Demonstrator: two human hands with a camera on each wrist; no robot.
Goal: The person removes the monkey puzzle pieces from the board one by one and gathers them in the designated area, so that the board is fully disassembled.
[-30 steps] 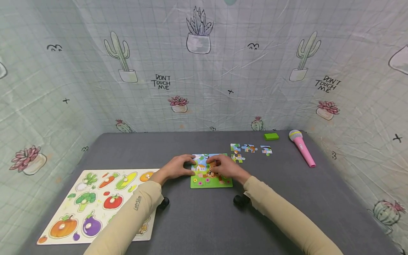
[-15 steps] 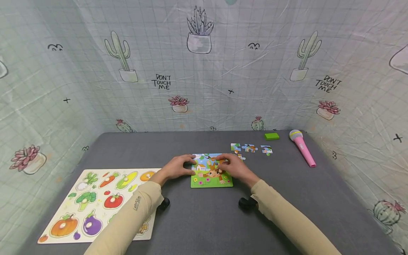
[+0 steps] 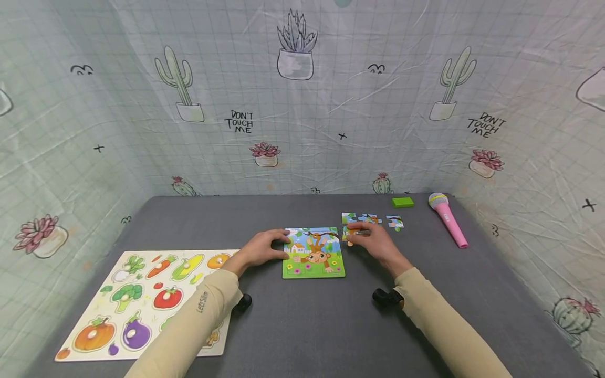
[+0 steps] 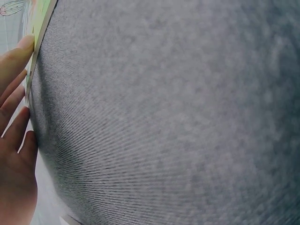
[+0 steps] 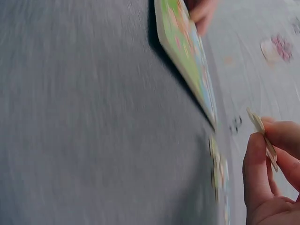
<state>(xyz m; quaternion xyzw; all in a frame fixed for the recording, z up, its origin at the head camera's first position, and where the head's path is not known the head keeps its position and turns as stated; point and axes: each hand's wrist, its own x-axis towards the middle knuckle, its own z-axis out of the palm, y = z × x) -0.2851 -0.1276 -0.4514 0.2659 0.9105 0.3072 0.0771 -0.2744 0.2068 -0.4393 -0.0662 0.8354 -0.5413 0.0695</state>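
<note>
My left hand (image 3: 259,248) touches the left edge of a small monkey jigsaw puzzle (image 3: 309,270), its fingers extended. In the left wrist view the thumb (image 4: 21,54) lies at the puzzle's edge and the other fingers reach alongside it. My right hand (image 3: 378,247) is to the right of the puzzle, over the loose pieces. Between its thumb and fingers it pinches a thin puzzle piece (image 5: 256,122), seen nearly edge-on in the right wrist view. Loose pieces, among them one with a branch (image 3: 395,222), lie beyond the fingers; one is partly hidden by the hand.
A vegetable peg board (image 3: 106,299) lies at the left, partly under the left forearm. At the back right are a green block (image 3: 403,202) and a pink toy microphone (image 3: 448,218). Printed cloth (image 3: 302,126) encloses the grey table on the back and sides.
My right hand has moved rightward from over the puzzle to beside the loose pieces, uncovering the monkey picture. My left hand has kept its place at the puzzle's left edge.
</note>
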